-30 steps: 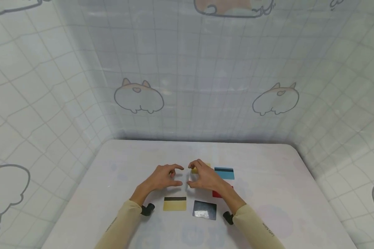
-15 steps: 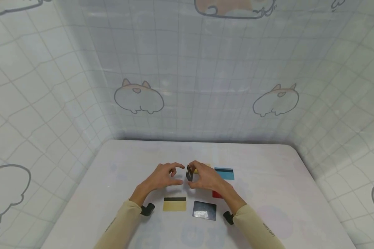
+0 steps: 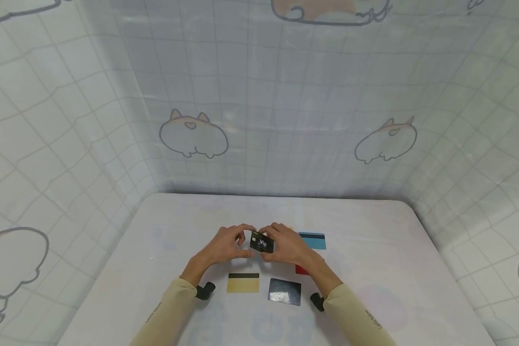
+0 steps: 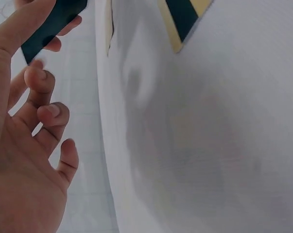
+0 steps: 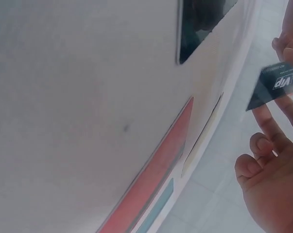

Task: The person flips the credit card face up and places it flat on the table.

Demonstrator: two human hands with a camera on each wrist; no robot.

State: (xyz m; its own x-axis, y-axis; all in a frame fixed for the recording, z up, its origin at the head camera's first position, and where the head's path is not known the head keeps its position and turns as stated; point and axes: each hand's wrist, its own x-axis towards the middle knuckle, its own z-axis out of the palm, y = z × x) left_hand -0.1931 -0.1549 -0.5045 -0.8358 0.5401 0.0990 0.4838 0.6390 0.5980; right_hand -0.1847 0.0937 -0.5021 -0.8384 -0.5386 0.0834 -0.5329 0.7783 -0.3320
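A black card (image 3: 261, 242) with "Vip" lettering stands tilted between both hands in the head view, its printed face toward me. My right hand (image 3: 285, 244) pinches it between index finger and thumb at its upper and lower edges. My left hand (image 3: 227, 245) is at the card's left end, thumb and index finger spread, index fingertip right at the upper corner. In the left wrist view the left thumb (image 4: 25, 22) overlaps the dark card (image 4: 54, 29), and the other fingers are loosely bent. The right wrist view shows the card (image 5: 277, 82) above the right hand's bent fingers.
Near the hands on the white table (image 3: 177, 211) lie a gold striped card (image 3: 243, 283), a dark glossy card (image 3: 284, 291) and a blue striped card (image 3: 313, 240). A red card (image 3: 301, 270) is partly hidden under the right forearm. Another yellowish card (image 5: 202, 138) lies beyond it.
The black card has turned in the right hand's pinch from edge-on to facing me, its left end now reaching the left hand's fingers. Both hands have stayed nearly in place.
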